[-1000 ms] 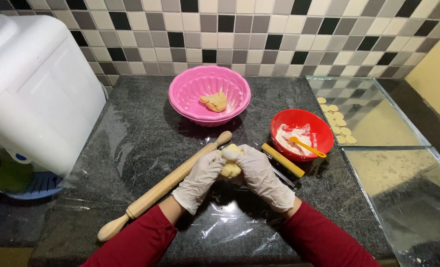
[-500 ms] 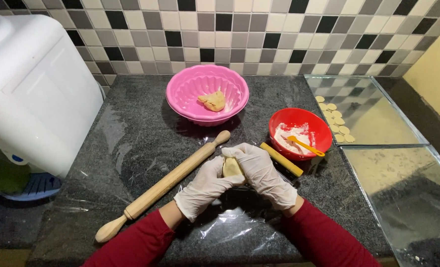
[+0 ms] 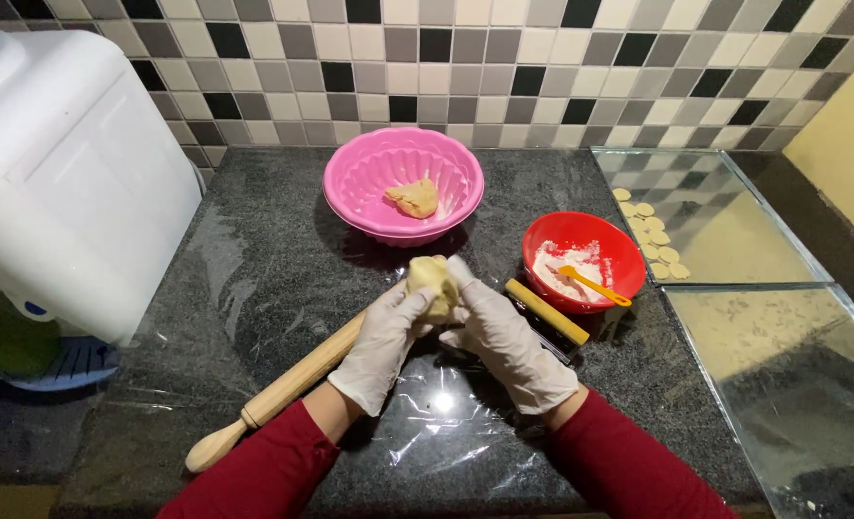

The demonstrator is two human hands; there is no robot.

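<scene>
Both gloved hands raised at centre, fingers closed around one lump.

Left hand (image 3: 386, 338) is angled up and right, fingers curled, thumb pressed on the lump's left side. Right hand (image 3: 506, 338) is angled up and left, index finger extended along the lump's right side, other fingers tucked under. Both wrists are covered by red sleeves; forearms are converged in a V from the lower edge.

The single head camera looked steeply down from above the table (image 3: 254, 259), facing the tiled wall (image 3: 504, 67), fairly near; its right edge perhaps lay cropped.
</scene>
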